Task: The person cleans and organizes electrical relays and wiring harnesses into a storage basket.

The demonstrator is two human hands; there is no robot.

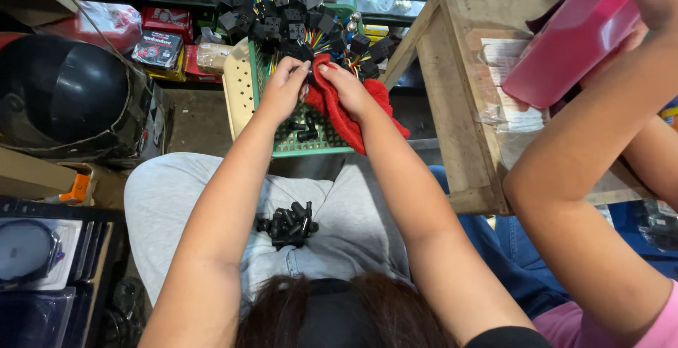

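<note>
Head view: both hands (282,90) (347,88) pinch a fuzzy red cloth (339,115).

A cramped parts shop or small workshop: far shelves (176,9) hold boxed goods in red packaging, a green basket (311,139) brims with black wired relays (296,16), and a rough wooden table (459,72) stands right.

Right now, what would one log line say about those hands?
left hand: pinching small black part | right hand: holding red cloth | under them: green basket | lap: pile of black parts
</note>
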